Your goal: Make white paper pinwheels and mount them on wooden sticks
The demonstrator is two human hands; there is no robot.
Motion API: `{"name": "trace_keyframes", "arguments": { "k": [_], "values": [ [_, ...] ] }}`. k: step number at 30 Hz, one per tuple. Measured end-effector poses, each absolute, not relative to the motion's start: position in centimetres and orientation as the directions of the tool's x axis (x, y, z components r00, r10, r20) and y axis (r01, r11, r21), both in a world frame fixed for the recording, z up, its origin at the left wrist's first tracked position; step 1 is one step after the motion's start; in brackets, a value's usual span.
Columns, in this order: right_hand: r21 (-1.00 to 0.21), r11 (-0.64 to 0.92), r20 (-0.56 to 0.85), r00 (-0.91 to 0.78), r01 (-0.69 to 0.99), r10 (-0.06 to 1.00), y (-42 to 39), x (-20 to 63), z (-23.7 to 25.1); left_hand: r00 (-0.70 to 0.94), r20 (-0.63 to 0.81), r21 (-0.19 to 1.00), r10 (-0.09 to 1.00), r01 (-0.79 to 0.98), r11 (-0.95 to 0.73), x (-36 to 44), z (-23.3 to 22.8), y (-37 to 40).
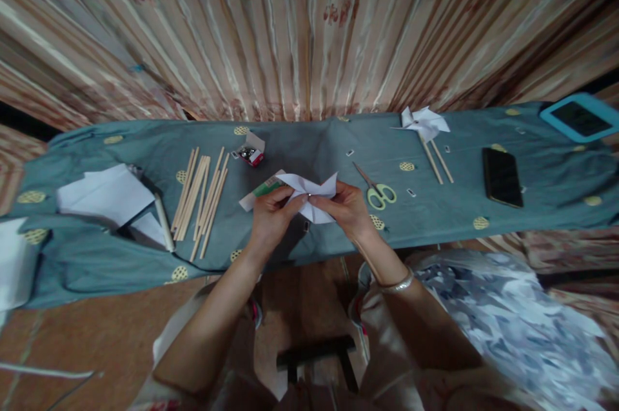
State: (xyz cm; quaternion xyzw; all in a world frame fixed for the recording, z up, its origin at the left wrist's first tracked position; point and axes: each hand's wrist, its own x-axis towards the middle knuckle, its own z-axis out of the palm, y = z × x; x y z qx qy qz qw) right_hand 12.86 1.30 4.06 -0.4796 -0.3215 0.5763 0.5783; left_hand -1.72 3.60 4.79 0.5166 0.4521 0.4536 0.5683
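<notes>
Between both hands, above the front middle of the cloth-covered table, is a white paper pinwheel with folded blades. My left hand grips its left side, thumb laid toward the centre. From the other side my right hand pinches it, and the two thumbs meet near a small shiny spot at the middle. Partly hidden behind the left fingers lies a green and white flat strip. Green-handled scissors rest just right of my right hand. A small open red box holding shiny metal pins stands beyond the left hand.
Several wooden sticks lie left of the hands, beside white paper sheets. Finished-looking pinwheels on sticks lie at the back right. Further right are a black phone and a blue-framed tablet. A curtain hangs behind the table.
</notes>
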Motion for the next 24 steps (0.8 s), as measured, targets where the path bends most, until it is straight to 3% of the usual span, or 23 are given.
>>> {"name": "trace_keyframes", "arguments": {
  "k": [10,24],
  "values": [
    [-0.861,-0.225,-0.300,0.098,-0.456,0.949,1.37,13.36,4.41,0.161,-0.125,0.985,0.979,-0.098,0.142,-1.68,5.14,3.34],
    [-0.902,-0.179,-0.225,0.073,-0.392,0.972,1.27,13.04,4.50,0.156,-0.121,0.986,0.980,-0.097,0.137,-1.55,5.03,3.43]
  ]
}}
